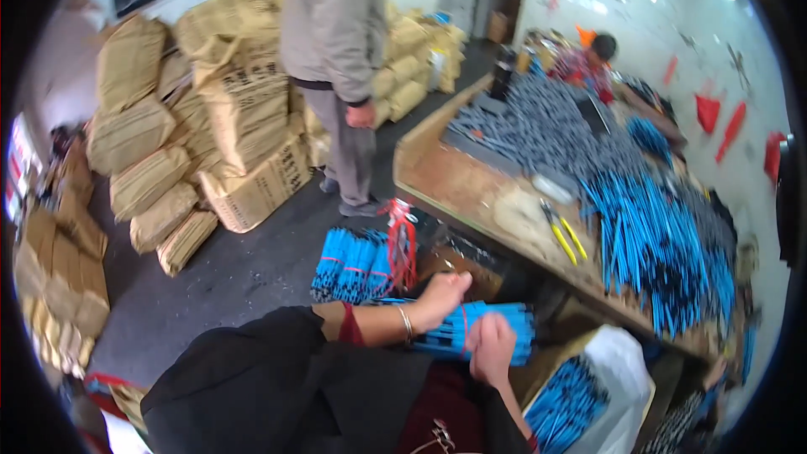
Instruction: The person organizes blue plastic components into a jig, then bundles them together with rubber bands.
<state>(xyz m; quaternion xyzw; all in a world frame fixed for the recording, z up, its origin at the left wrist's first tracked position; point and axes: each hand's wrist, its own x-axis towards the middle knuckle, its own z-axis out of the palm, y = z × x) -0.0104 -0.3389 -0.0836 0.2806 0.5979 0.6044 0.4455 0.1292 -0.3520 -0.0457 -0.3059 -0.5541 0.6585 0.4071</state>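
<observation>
A bundle of thin blue rods with dark ends (521,328) lies across my lap. A red string (465,316) runs around it, between my two hands. My left hand (439,298), with a bracelet on the wrist, is closed in a fist just above the bundle's far side. My right hand (492,345) is closed over its near side. The string meets both fists; its ends are hidden in the fingers. Beyond my left forearm, tied bundles of blue rods (353,262) sit together, with loops of red string (402,244) hanging beside them.
A wooden workbench (437,164) carries loose blue rods (656,244), a heap of grey pieces (530,126) and yellow-handled pliers (561,231). A white-lined container (626,361) holds more rods at my right. One person (332,50) stands by stacked sacks (244,109); another (588,67) sits behind the bench.
</observation>
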